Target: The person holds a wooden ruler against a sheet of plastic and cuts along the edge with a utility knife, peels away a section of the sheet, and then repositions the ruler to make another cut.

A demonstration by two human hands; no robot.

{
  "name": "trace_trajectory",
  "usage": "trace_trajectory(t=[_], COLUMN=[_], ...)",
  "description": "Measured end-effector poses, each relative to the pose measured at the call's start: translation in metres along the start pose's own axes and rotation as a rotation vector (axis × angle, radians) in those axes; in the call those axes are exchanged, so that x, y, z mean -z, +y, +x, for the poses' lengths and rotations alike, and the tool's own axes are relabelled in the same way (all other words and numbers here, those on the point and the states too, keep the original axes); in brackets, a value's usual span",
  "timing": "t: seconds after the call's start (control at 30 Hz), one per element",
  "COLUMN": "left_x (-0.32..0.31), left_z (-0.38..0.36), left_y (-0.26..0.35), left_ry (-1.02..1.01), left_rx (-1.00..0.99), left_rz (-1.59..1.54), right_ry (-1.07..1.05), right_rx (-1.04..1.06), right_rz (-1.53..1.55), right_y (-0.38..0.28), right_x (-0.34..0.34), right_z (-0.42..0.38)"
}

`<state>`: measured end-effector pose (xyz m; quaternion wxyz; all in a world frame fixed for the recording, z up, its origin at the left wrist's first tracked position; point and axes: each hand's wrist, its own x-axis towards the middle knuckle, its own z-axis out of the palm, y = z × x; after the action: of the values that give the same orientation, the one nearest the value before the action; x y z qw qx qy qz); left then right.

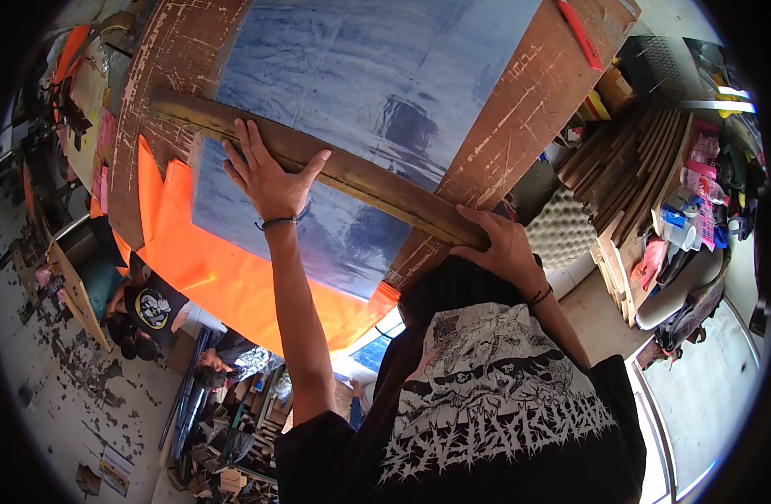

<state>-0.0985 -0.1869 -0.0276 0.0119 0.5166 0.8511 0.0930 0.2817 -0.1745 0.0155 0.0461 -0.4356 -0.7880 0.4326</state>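
My left hand [272,181] lies flat with spread fingers on a long dark wooden bar [360,181], thumb pointing right. Around the bar's right end, the thumb and fingers of my right hand [507,252] are closed. The bar lies slantwise across a glossy blue sheet [352,76], which shows on both sides of it. Under the sheet's near part is a bright orange sheet [200,244], hanging over the near edge of the scratched brown board [503,118].
A red tool [580,35], possibly a cutter, lies at the board's far right edge. To the right are stacked wooden strips [625,168] and grey egg-crate foam [560,228]. Two people [154,307] are at the lower left, near shelves of scraps [242,428].
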Motion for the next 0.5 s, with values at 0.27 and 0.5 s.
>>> trace_trajectory(t=[0.27,0.5], left_x=[-0.0015,-0.0009], left_z=[0.0002,0.0001], left_y=[-0.0013,-0.0007], left_ry=[-0.007,-0.006], left_rx=[0.001,0.000], left_rz=[0.018,0.005], right_ry=[0.008,0.003], right_rx=[-0.030,-0.049], right_rz=[0.054,0.058], right_y=[0.0022,-0.0011], right_x=[-0.0013,0.0012], right_z=[0.0024,0.0029])
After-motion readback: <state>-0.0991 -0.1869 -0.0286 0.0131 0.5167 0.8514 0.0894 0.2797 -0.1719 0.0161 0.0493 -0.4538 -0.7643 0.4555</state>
